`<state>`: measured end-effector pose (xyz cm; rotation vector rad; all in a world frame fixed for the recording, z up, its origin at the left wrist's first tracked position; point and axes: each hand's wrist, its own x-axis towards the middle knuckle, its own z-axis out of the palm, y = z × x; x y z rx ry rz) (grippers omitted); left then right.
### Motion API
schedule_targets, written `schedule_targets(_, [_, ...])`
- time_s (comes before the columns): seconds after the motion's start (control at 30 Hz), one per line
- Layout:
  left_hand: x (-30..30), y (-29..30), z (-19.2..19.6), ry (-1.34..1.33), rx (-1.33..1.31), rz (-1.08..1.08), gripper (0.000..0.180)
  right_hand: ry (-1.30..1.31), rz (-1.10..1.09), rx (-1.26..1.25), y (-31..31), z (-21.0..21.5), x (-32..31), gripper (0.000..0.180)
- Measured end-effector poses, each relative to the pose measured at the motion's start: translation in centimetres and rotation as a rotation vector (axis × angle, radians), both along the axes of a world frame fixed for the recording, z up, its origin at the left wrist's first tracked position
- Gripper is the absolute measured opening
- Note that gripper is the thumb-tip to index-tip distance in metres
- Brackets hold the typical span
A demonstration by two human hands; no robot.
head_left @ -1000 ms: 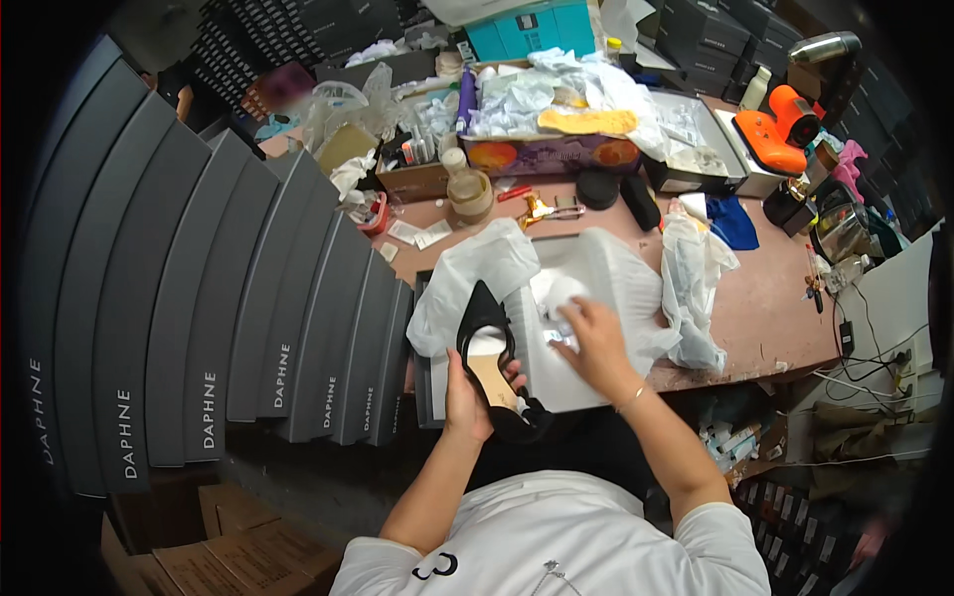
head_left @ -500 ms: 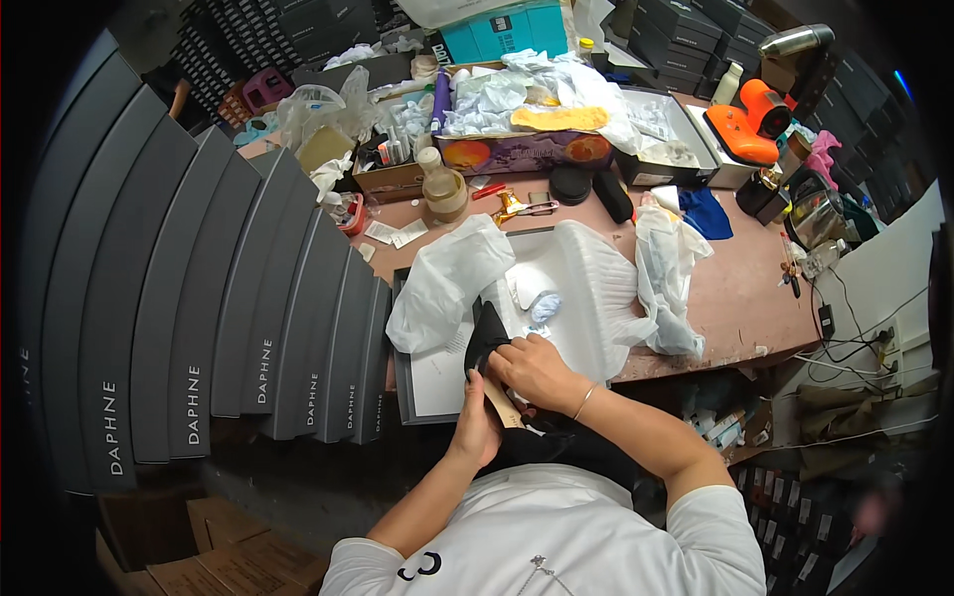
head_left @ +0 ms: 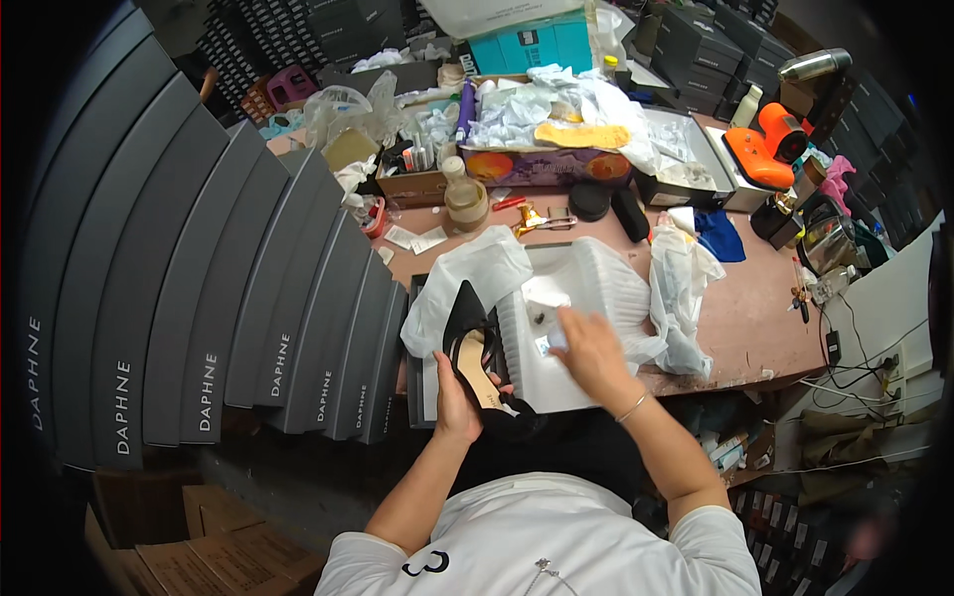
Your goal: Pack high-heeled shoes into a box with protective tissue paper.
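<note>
Black pointed shoe (head_left: 475,363) is held in the left hand (head_left: 457,402): the thumb is laid along its left side, and fingertips are seen at its right edge. The toe is directed away from the palm, over white tissue (head_left: 467,256); contact there cannot be told. The right hand (head_left: 593,350) is blurred, raised to the right of the shoe, fingers curved at a pale wad (head_left: 557,341); whether the wad is gripped or merely touched cannot be told.

Judged likeliest fault: the shoe may be twisted out of the left palm, since it is supported by one hand alone and its heel end is extended past the fingers. Second: if the left wrist is turned outward, the shoe may be knocked on the rim of the grey box (head_left: 416,397), just left of that hand, and its black surface scuffed. Third: the wad may be dropped below the right fingertips if only lightly pinched. Fourth: the pleated white liner (head_left: 596,263), beyond the right hand, may be snagged by the bracelet (head_left: 632,407) at that wrist and dragged across if the arm is swept sideways
</note>
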<state>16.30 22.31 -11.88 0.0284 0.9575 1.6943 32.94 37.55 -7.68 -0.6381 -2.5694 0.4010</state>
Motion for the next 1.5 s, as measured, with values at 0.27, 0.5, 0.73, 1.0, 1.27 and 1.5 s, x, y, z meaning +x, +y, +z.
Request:
schedule_targets(0.27, [4.9, -0.7, 1.5, 0.091, 0.028, 0.001, 0.078, 0.109, 0.386, -0.305, -4.7, -7.6, -9.1, 0.026])
schedule_targets(0.5, [-2.5, 0.9, 0.5, 0.179, -0.020, -0.146, 0.051, -0.062, 0.322, -0.442, -8.5, -5.0, -6.6, 0.048])
schedule_targets(0.73, [-2.7, 0.8, 0.9, 0.283, -0.133, -0.028, 0.050, -0.011, 0.302, -0.592, -8.2, -4.8, -8.9, 0.058])
schedule_targets(1.0, [-3.4, 1.8, 1.4, 0.279, -0.024, -0.064, 0.042, -0.039, 0.491, -0.943, -6.2, -0.5, -2.0, 0.044])
schedule_targets(1.27, [-0.9, 2.1, 0.7, 0.281, -0.145, -0.070, 0.049, 0.059, -0.021, -0.497, -8.1, -6.1, -7.4, 0.043])
schedule_targets(1.5, [-0.1, 0.5, 3.2, 0.201, 0.044, 0.042, 0.051, 0.041, 0.097, -0.512, -7.6, -5.1, -7.9, 0.031])
